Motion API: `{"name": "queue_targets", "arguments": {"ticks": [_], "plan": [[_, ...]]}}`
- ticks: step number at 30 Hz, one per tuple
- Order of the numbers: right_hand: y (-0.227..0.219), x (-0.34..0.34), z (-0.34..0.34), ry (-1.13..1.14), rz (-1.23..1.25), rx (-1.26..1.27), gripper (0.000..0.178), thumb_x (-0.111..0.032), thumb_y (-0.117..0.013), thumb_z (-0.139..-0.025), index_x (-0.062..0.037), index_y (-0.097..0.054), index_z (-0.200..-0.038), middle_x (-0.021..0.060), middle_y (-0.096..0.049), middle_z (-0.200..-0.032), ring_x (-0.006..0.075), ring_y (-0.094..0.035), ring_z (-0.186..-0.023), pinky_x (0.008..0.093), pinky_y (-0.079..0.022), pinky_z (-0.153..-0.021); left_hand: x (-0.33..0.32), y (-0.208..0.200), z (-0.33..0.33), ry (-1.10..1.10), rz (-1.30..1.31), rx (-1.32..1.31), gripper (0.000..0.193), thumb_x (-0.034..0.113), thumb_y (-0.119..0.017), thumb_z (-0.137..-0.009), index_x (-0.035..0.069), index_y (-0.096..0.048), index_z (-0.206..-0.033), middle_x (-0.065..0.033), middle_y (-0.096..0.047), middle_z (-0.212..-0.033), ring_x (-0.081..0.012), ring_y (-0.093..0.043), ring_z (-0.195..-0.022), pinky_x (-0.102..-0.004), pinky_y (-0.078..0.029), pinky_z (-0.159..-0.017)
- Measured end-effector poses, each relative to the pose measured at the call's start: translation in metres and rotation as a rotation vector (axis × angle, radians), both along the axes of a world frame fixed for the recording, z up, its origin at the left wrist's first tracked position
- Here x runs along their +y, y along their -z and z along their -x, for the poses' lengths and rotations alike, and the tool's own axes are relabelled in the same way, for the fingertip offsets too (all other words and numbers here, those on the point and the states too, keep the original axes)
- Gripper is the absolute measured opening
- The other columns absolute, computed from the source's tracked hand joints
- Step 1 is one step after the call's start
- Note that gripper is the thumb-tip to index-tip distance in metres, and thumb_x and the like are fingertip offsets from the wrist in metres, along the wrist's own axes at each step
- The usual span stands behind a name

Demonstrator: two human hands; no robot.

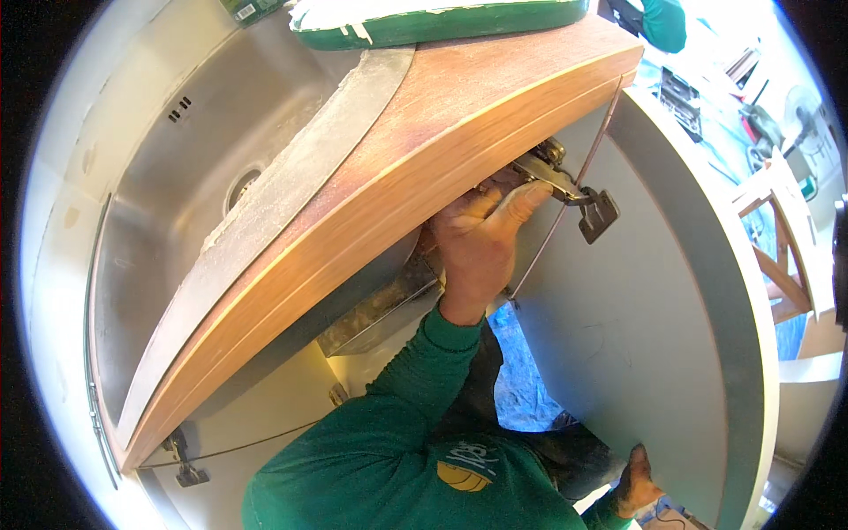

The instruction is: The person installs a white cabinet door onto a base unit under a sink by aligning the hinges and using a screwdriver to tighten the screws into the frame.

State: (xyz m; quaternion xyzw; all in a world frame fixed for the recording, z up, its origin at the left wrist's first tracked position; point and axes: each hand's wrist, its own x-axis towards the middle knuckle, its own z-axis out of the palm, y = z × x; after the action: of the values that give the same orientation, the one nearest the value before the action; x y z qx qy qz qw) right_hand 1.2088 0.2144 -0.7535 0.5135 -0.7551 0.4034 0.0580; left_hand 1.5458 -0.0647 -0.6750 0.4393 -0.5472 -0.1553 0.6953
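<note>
My left hand (477,252), in a green sleeve, is up under the wooden front edge (389,203) of the counter. Its thumb presses on a metal cabinet hinge (546,175), and its other fingers curl out of sight behind it. The hinge's flat plate (601,217) sticks out beside a grey-white cabinet door (636,291) at the right. Low down, my right hand (638,488) grips the door's bottom edge with the thumb up on the panel; its other fingers are mostly hidden. Past the hinge slants a thin cord (583,168).
A steel sink (177,177) is set in the counter at the left. On the counter lies a green paint tray (442,25) smeared with white. A second hinge (185,464) hangs at lower left. Blue sheeting (523,375) covers the floor; a wooden chair (782,256) stands far right.
</note>
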Motion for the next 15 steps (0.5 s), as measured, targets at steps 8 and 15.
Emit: {"name": "queue_targets", "arguments": {"ticks": [8, 15], "plan": [[-0.018, -0.007, -0.017, -0.026, -0.039, -0.055, 0.025, -0.009, -0.078, -0.085, 0.0021, -0.072, -0.106, 0.0112, -0.074, -0.100, 0.0244, -0.068, -0.086, 0.0366, -0.056, -0.079, -0.003, -0.010, 0.001, 0.189, -0.008, 0.425, 0.039, 0.003, -0.084, -0.082, 0.003, -0.061, -0.114, -0.0046, -0.067, -0.105, -0.0142, -0.063, -0.093, -0.0297, -0.053, -0.087], [-0.016, -0.002, -0.024, -0.082, -0.031, -0.071, 0.025, -0.006, -0.078, -0.083, 0.0021, -0.072, -0.105, 0.0108, -0.073, -0.098, 0.0240, -0.068, -0.084, 0.0362, -0.056, -0.078, -0.007, -0.011, -0.001, 0.197, -0.014, 0.351, 0.035, 0.004, -0.083, -0.084, 0.003, -0.063, -0.112, -0.0033, -0.066, -0.102, -0.0137, -0.062, -0.093, -0.0286, -0.052, -0.086]]}}
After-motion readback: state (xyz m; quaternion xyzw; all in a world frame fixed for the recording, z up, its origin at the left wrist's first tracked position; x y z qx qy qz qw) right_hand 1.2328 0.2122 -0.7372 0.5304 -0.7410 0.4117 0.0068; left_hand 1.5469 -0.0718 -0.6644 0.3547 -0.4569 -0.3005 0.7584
